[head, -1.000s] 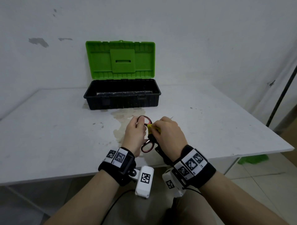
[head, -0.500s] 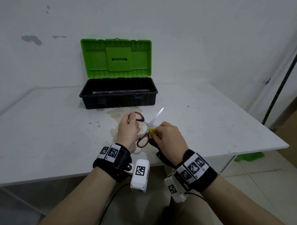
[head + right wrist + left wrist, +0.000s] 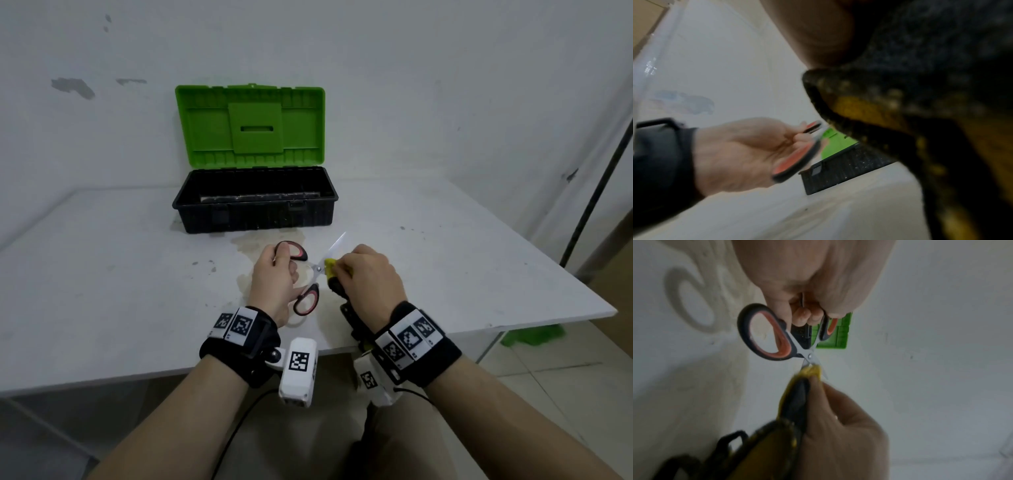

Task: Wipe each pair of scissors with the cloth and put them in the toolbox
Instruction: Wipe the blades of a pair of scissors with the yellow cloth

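**Scissors held open above the worktop, cloth pinched on a blade**

The left hand (image 3: 274, 277) grips a pair of scissors (image 3: 310, 274) by the handles, fingers curled through the far loop while the near black-and-red loop sticks out beside the heel of the hand. The blades are spread apart; one bright blade points far and to the right, its tip bare. The scissors are held just above the white worktop (image 3: 120, 274), near its front edge and in front of the toolbox.

The right hand (image 3: 370, 277) pinches a yellow-and-black cloth (image 3: 330, 265) between thumb and fingertips, folded over the other blade close to the pivot screw. In the left wrist view the yellow fold of the cloth (image 3: 810, 371) wraps the blade just past the pivot, and the rest of the cloth trails down toward the right wrist. In the right wrist view the cloth (image 3: 920, 113) fills most of the frame, blurred.

The toolbox (image 3: 255, 209) stands at the far middle of the worktop, black body, green lid (image 3: 250, 125) raised upright against the wall. Something long and pale lies along the bottom of it; I cannot tell what it is. A brownish stain (image 3: 274, 240) marks the worktop between the toolbox and the hands.
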{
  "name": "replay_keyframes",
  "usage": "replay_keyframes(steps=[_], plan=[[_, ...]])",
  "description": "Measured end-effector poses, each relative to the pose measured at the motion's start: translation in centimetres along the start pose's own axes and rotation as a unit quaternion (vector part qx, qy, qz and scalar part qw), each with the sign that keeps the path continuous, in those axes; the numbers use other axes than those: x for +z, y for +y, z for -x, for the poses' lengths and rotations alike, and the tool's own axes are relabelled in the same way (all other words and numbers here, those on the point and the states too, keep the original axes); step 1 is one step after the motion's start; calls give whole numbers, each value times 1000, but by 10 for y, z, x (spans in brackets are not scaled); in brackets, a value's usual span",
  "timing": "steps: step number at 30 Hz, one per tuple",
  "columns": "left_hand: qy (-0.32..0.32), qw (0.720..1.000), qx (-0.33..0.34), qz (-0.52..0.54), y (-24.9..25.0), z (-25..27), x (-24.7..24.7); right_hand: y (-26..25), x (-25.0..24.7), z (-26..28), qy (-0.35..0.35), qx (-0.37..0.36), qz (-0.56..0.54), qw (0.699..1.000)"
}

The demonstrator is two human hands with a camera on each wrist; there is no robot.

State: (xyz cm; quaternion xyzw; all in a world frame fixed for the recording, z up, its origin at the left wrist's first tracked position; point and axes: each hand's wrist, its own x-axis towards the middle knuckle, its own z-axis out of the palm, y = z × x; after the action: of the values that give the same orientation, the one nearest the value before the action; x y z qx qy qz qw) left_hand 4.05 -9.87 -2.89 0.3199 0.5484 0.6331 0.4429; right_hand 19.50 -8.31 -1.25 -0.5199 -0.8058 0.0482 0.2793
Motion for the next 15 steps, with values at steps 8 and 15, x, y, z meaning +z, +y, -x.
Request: replay_keyframes(steps=[8,15], plan=[[31,999,-8,42,14,-24,-9,72,-43,-43,90,150,-82,981],[32,998,14,59,31,-43,13,131,-21,-90,22,243,-72,967]])
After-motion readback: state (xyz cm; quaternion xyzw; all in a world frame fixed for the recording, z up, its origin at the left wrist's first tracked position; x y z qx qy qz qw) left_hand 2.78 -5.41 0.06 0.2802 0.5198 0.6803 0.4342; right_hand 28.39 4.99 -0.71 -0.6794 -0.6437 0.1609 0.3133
